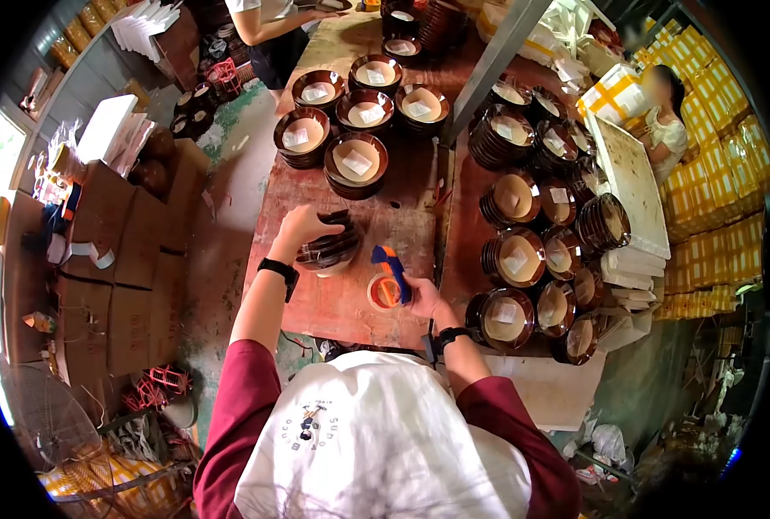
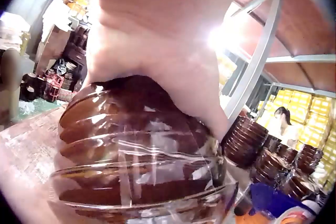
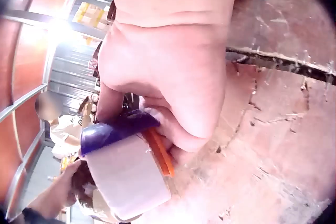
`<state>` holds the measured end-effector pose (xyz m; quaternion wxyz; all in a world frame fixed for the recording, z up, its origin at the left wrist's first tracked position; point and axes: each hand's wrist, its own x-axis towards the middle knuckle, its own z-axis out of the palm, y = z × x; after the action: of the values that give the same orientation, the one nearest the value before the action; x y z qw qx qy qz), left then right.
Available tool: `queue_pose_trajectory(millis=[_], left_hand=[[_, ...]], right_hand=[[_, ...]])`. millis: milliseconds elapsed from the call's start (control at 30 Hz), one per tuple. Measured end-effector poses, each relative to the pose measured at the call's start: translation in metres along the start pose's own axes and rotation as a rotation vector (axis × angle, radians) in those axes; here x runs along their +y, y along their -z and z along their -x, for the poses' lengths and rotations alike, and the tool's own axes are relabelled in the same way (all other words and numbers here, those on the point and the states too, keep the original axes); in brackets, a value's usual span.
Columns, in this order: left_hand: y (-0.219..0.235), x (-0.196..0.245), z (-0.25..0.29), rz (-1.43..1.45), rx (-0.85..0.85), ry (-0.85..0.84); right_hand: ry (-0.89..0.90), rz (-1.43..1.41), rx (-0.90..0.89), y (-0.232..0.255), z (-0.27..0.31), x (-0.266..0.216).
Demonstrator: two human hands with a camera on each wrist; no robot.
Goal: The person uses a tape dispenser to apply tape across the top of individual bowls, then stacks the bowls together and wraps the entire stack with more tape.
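In the head view a stack of dark brown bowls [image 1: 331,251] lies tilted on the red table, and my left hand [image 1: 303,229] grips its top end. Seen from the left wrist, the hand [image 2: 157,50] spreads over the bowls [image 2: 136,153], with shiny clear film across their sides. My right hand [image 1: 425,298] holds a blue and orange tape dispenser [image 1: 390,264] just right of the stack. The right wrist view has that hand [image 3: 168,71] curled round the dispenser [image 3: 113,136], a pale tape roll [image 3: 128,176] in it; some fingertips are hidden.
Stacks of bowls with white labels [image 1: 356,162] stand further back on the table [image 1: 272,298]; several more stacks [image 1: 516,258] fill the right side. A metal post [image 1: 491,73] rises behind. One person [image 1: 268,30] is at the far end, another [image 1: 664,130] at the right.
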<state>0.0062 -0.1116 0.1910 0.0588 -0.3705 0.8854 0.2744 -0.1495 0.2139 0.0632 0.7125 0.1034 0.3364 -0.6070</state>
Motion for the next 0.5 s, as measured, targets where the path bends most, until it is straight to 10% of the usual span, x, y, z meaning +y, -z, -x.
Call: queue_pose_trajectory(millis=[233,333,500], left_hand=[[0.007,0.028,0.017,-0.086,-0.012,-0.159],[-0.008,0.026,0.031,0.154,0.247,-0.375],[-0.053,0.035,0.061,-0.229,0.560,-0.451]], right_hand=[[0.127,0.077,-0.001,0.016,0.003,0.037],[0.153,0.097,-0.022,0.020,0.001,0.038],[0.105,0.109,-0.091,0.028,-0.003,0.045]])
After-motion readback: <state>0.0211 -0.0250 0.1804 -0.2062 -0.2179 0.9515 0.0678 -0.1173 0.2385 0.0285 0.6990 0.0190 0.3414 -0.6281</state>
